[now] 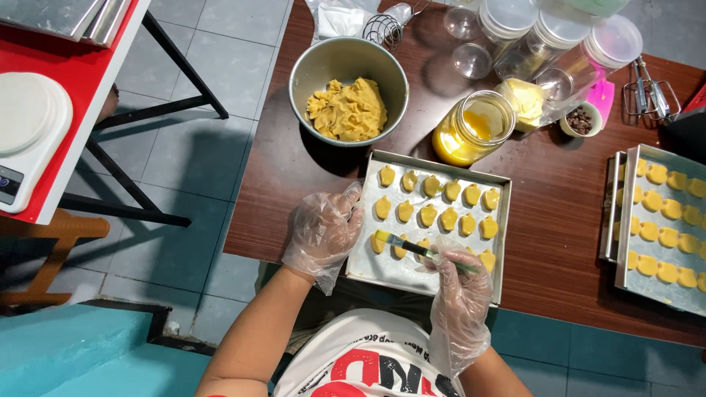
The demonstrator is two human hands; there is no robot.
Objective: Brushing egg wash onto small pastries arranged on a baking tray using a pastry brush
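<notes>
Clear plastic gloves cover both of our hands above a brown wooden table. Our right hand has its fingers closed around the green handle of a pastry brush, whose bristles touch a yellow cookie at the near left corner of the baking tray. Our left hand rests on the tray's left rim, fingers curled loosely and slightly apart; we cannot tell whether they press on it. The tray lies at the near edge of the table and carries three rows of small yellow cookies. Beyond it, toward the far left corner of the table, stands a metal bowl holding a lump of yellow dough. Just beside the tray's far right corner stands a glass jar of yellow liquid. Near the right edge of the table lies a second tray, also filled with cookies. A white kitchen scale sits on a red table well apart, at the left.
</notes>
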